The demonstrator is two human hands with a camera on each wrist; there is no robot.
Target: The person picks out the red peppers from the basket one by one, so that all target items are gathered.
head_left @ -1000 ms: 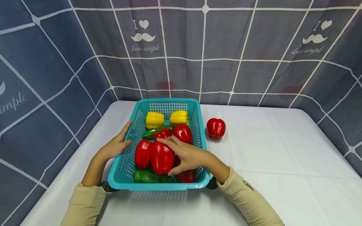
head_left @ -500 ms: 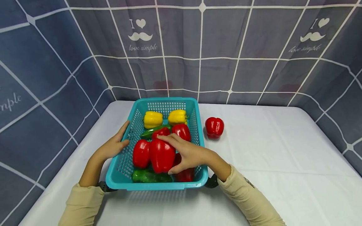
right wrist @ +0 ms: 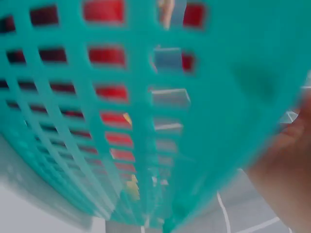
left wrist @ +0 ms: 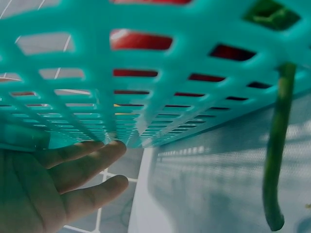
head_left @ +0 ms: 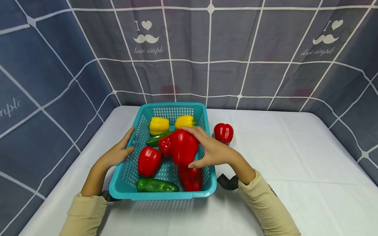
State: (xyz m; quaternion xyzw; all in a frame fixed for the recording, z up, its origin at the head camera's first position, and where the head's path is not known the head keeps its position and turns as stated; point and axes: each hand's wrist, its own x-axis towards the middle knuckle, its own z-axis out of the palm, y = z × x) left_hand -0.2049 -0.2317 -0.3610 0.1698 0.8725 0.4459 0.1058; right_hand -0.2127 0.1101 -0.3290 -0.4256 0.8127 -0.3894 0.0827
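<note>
In the head view my right hand (head_left: 213, 149) grips a large red bell pepper (head_left: 185, 148) over the right side of a teal basket (head_left: 165, 196). It overlaps a smaller red pepper (head_left: 164, 146) there. My left hand (head_left: 116, 154) rests at the basket's left wall, thumb at the rim; in the left wrist view its fingers (left wrist: 92, 167) extend straight along the outside. More red bell peppers (head_left: 149, 162) (head_left: 190, 179) lie in the basket with two yellow ones (head_left: 159, 125) (head_left: 183, 121), a slim green pepper (head_left: 156, 140) and a glossy green vegetable (head_left: 157, 186).
Another red bell pepper (head_left: 223, 132) stands on the white tablecloth (head_left: 280, 150), just right of the basket. A grey-blue checked curtain (head_left: 227, 78) encloses the back and sides. In the left wrist view a green stem (left wrist: 278, 150) sticks out through the basket's mesh.
My right hand has moved back and right with the large red bell pepper, uncovering the mesh bottom and more of the front right red pepper. The left hand stays at the rim.
</note>
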